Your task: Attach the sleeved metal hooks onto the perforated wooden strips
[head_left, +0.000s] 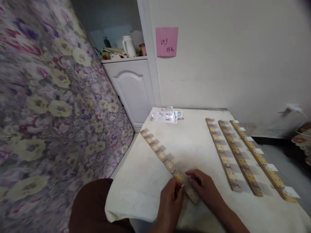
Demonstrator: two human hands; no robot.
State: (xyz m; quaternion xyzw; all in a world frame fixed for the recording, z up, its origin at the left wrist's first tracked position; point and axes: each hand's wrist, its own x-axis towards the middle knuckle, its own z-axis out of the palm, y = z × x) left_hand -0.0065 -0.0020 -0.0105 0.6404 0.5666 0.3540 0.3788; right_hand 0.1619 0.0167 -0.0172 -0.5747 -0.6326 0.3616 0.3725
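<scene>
A long wooden strip (pixel 161 157) with paired holes lies slantwise on the table, small metal fittings and clear tags along its far part. My left hand (pixel 170 197) is closed in a pinch at the strip's near part, on a small shiny metal piece (pixel 182 185). Too little of that piece shows to tell its kind. My right hand (pixel 206 187) lies across the strip's right side, fingers stretched out and slightly bent, the fingertips near the holes. Whether a clear tag lies under those fingers cannot be made out. The strip's near end (pixel 192 195) shows bare holes between the hands.
Three similar strips lie at the right: one with clear tags (pixel 222 153), a darker one (pixel 239 155), and one with white tags (pixel 259 158). Clear packets (pixel 165 116) rest at the table's back edge. A floral curtain (pixel 60 97) hangs left; a white cabinet (pixel 132 90) stands behind.
</scene>
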